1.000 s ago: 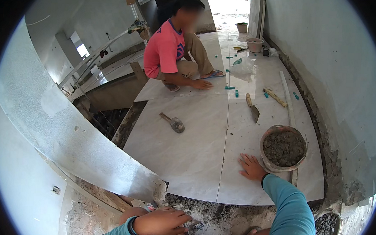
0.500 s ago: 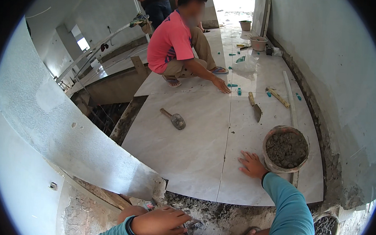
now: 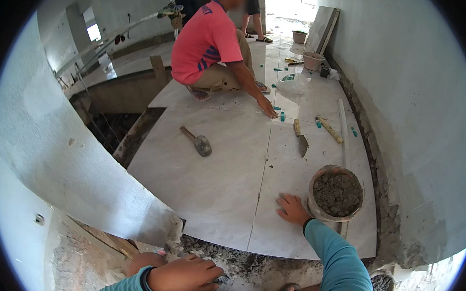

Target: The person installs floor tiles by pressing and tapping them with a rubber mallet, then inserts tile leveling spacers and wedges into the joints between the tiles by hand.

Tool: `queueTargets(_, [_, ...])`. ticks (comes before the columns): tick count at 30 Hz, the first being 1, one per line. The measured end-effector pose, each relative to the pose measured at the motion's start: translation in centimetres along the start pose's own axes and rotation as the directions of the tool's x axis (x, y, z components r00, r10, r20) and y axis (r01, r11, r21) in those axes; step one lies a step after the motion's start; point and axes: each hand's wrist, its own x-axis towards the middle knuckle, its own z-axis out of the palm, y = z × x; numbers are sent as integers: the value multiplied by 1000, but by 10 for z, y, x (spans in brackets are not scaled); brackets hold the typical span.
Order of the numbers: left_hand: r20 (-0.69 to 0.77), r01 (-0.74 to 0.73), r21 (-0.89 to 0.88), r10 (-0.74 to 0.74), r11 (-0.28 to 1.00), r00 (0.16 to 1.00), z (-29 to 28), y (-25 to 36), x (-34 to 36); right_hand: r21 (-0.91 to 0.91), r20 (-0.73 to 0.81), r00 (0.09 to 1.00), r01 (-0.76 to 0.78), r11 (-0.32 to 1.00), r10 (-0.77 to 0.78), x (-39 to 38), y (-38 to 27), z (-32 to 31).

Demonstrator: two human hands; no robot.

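Observation:
My right hand (image 3: 293, 208) lies flat with fingers spread on a large pale floor tile (image 3: 225, 198), just left of a bucket (image 3: 314, 213) holding grey mortar (image 3: 338, 194). My left hand (image 3: 186, 276) hangs loosely over my knee, fingers stretched out and slightly bent, with nothing visible in it. Farther out on the tiles are a trowel (image 3: 301, 141), a hammer (image 3: 329, 130) and a mallet (image 3: 197, 142). A co-worker in a pink shirt (image 3: 206, 44) squats beyond, one hand (image 3: 267, 108) at the tile joint near a teal tile-levelling wedge (image 3: 282, 116).
Along the right wall (image 3: 404, 102) run a long straight bar (image 3: 343, 130) and a rough gap. More buckets (image 3: 313, 61) and leaning panels (image 3: 320, 30) stand farther back. An opening (image 3: 104, 131) drops away at left. Rough mortar (image 3: 217, 248) borders the near tile edge. Other people stand behind.
My view has shifted, so the tiles and tools sit farther left in the picture. My right hand stays flat on the tile; my left stays over my knee.

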Motion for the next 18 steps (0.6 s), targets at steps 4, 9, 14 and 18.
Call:
queueTargets(4, [-219,-125,10,124,992,968,1,1,0,92,13,1000,-23,996,21,-5,10,8])
queueTargets(9, [-196,-191,74,202,979,960,2,0,0,87,75,997,-42,995,36,-7,11,-2])
queueTargets(14, [-248,-295,97,310,951,918,-5,11,-1,96,422,901,-157,983,102,-1,-2,-31])
queueTargets(18, [-336,-425,164,455,890,825,7,9,8,206,467,884,-107,973,-2,-13,-30,-76])
